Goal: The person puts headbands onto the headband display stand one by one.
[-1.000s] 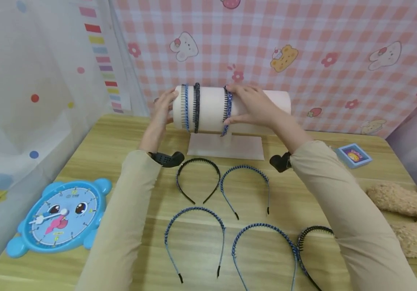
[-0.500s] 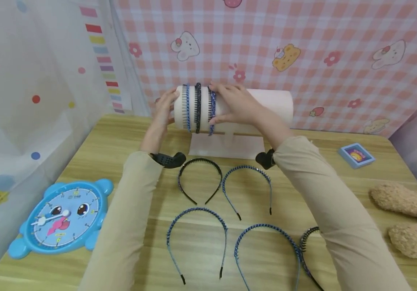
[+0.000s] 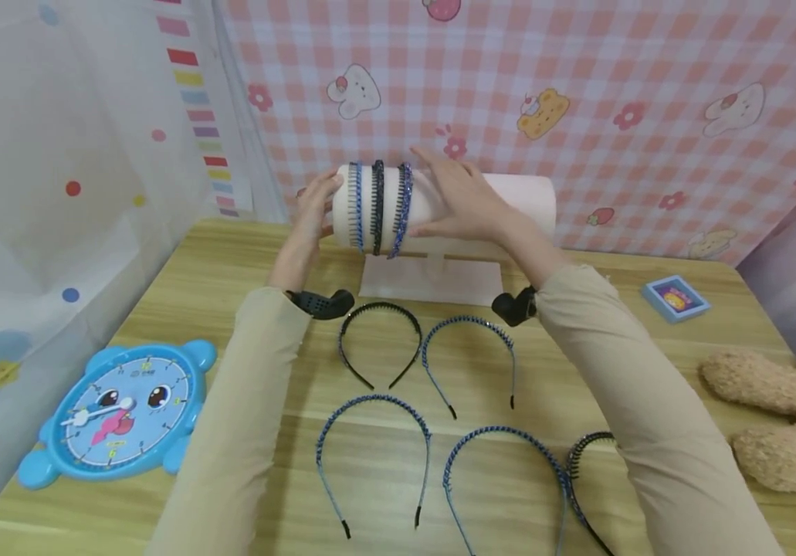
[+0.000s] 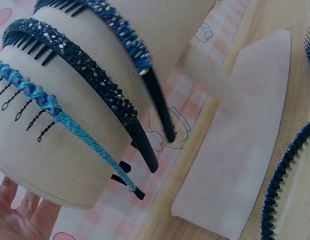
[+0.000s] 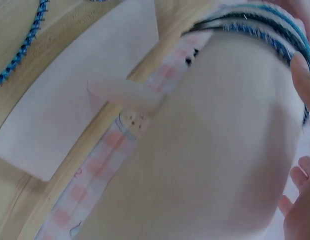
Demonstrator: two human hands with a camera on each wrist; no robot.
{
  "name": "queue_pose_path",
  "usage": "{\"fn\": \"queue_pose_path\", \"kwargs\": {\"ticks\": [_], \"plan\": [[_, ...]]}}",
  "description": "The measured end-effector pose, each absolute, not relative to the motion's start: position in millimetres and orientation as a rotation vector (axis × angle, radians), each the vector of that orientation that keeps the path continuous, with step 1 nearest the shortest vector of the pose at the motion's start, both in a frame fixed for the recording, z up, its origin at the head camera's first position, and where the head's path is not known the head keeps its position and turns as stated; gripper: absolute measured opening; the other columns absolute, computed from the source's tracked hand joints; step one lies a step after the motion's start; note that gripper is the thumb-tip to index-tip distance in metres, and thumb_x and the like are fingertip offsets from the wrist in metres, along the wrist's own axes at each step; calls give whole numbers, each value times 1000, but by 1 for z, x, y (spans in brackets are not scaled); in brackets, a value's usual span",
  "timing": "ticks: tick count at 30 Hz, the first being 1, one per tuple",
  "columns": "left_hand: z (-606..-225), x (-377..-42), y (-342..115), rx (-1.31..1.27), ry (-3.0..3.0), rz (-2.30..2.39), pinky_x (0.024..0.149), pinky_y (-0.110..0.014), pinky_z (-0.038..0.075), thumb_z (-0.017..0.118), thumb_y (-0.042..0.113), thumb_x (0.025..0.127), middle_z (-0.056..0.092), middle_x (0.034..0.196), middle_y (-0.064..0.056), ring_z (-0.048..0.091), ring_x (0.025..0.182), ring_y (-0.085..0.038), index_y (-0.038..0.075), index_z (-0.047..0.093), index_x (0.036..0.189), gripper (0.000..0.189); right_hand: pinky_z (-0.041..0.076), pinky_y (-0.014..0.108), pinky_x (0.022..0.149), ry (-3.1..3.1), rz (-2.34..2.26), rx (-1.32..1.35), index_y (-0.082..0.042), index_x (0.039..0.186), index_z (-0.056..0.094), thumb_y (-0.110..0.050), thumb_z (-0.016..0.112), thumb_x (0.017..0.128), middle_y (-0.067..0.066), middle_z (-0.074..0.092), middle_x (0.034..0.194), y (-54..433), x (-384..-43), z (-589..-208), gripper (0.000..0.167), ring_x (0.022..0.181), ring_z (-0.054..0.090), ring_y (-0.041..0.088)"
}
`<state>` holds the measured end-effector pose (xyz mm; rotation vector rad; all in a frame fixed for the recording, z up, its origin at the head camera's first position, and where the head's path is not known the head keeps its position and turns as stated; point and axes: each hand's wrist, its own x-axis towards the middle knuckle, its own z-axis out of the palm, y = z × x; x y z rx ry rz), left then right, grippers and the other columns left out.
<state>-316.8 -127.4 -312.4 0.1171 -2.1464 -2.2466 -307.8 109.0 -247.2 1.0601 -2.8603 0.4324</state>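
A pale cylindrical headband stand (image 3: 509, 202) lies level on its foot, with three toothed headbands around its left part. Leftmost is a light blue headband (image 4: 77, 131), then a black glittery headband (image 4: 90, 70), then a dark blue glittery headband (image 3: 404, 202). My left hand (image 3: 310, 207) rests against the stand's left end, fingers fairly straight in the left wrist view. Beside the dark blue headband, my right hand (image 3: 467, 202) is spread over the stand with thumb and forefinger apart, holding nothing. Its fingers partly hide behind the cylinder.
Several headbands lie on the wooden table (image 3: 265, 479), among them a black one (image 3: 380, 306) and a blue one (image 3: 373, 398). A blue clock (image 3: 123, 413) is at left. A small blue box (image 3: 675, 298) and a plush toy (image 3: 762, 382) are at right.
My right hand has slid the dark blue headband left along the stand, close to the black one, and has let go of it. My left hand has stayed at the stand's end.
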Motion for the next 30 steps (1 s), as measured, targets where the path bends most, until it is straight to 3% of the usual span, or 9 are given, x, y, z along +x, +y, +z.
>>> {"fn": "queue_pose_path", "kwargs": {"ticks": [7,18,20,26,30], "plan": [[-314,-320,-130,115,-2145,-2252,97,-42,40,50,45,87,45,137,3,43,124,-20,30,46,132,47,5,55,113,-2884,569,865,-21,148,-2,-50,74,69,7,3,155,167,-301,-244,114,142,8,32],[-310,-322,-139,151,-2126,-2245,98,-40,39,50,46,87,44,137,4,42,125,-19,30,46,133,48,13,64,107,-2981,810,625,-1,146,0,-33,80,67,28,5,150,245,-289,-295,117,137,7,46],[-309,-323,-140,155,-2131,-2237,98,-40,38,50,46,87,45,137,4,42,124,-18,31,45,133,48,18,63,105,-3076,878,603,3,144,4,-29,77,71,32,11,146,249,-285,-310,108,134,14,48],[-305,-324,-142,153,-2138,-2226,99,-42,38,49,46,87,45,136,3,43,123,-19,30,46,132,48,44,50,92,-3319,832,774,14,124,42,-20,65,84,31,52,117,234,-278,-348,57,109,51,41],[-306,-323,-141,141,-2149,-2229,98,-40,39,50,46,87,46,136,3,44,123,-19,30,45,133,48,48,44,88,-3359,776,927,9,118,51,-24,63,85,23,60,108,210,-276,-362,48,102,57,33]]}}
